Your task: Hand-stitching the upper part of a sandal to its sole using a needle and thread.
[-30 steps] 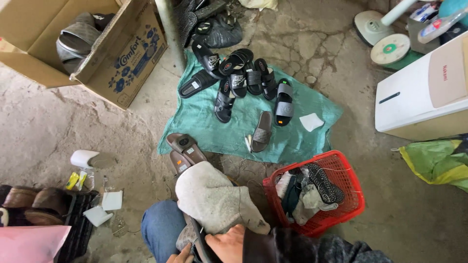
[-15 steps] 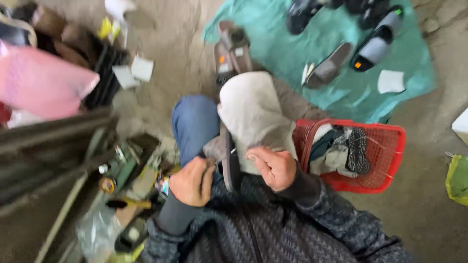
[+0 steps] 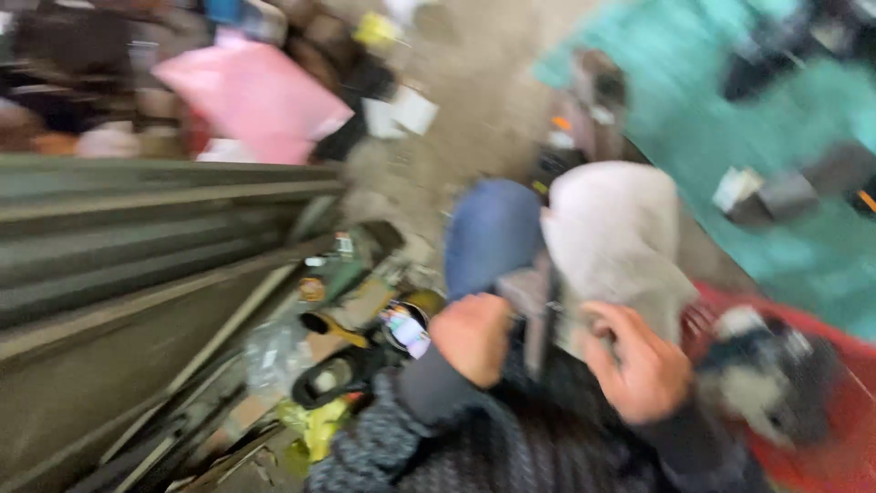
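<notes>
- Grey metal shelf [image 3: 137, 237] fills the left side, blurred by motion.
- Teal cloth [image 3: 803, 228] lies on the concrete floor [image 3: 474, 110] at upper right, dark shoes on it, too smeared to count.
- Red basket [image 3: 839, 402] sits at lower right, holding dark and white items.
- Pink bag [image 3: 255, 96] rests at upper left.
- Beige cloth [image 3: 616, 233] drapes over the person's knee, beside the blue jeans [image 3: 493, 233].
- Dark strap [image 3: 538, 310] stands upright between both hands, against the beige cloth.
- Left hand [image 3: 473, 336] is curled into a fist beside the strap; whether it grips it I cannot tell.
- Right hand [image 3: 639, 361] has fingers curled on the beige cloth's lower edge.
- Clutter of tools [image 3: 356, 319] lies on the floor left of the knee.
</notes>
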